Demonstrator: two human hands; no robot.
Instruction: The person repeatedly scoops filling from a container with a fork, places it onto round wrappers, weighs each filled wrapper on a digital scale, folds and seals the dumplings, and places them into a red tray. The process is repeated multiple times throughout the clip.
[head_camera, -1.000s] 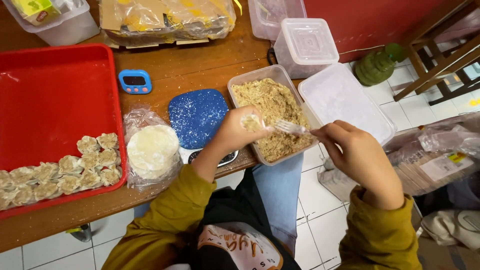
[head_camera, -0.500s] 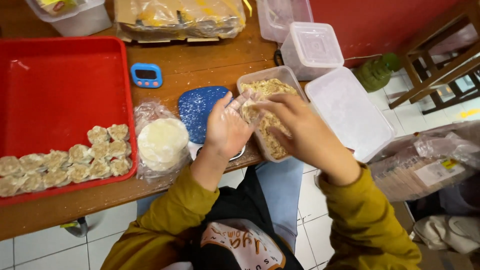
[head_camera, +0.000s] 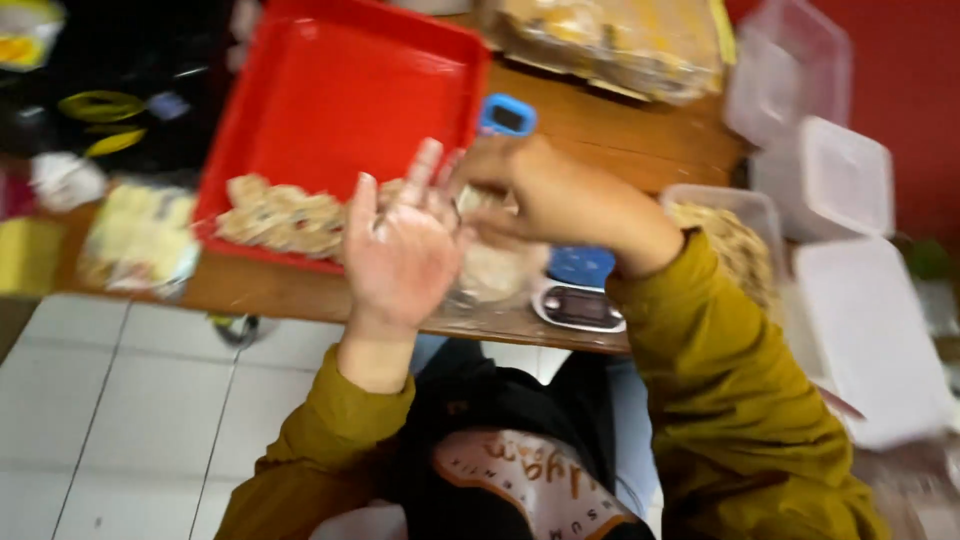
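My left hand (head_camera: 400, 250) is raised over the table's front edge, palm up and fingers spread, with nothing in it. My right hand (head_camera: 545, 195) reaches across to the left, its curled fingertips meeting the left hand's fingers; blur hides whether it holds anything. Just beyond them a row of folded dumplings (head_camera: 280, 215) lies along the near side of a red tray (head_camera: 310, 90). A plastic bag with a stack of round wrappers (head_camera: 500, 270) sits under the right hand. The clear tub of minced filling (head_camera: 745, 250) is at the right, past my right forearm.
A small blue timer (head_camera: 507, 115) lies behind the hands. A digital scale (head_camera: 580, 305) with a blue plate sits at the table edge. White lids and clear tubs (head_camera: 830, 180) stand at the right, and bagged packets (head_camera: 620, 40) at the back. Tiled floor lies below.
The view has swung left. My left hand has opened flat with its palm up, and my right hand has moved from the filling tub across to the left hand, near the tray.
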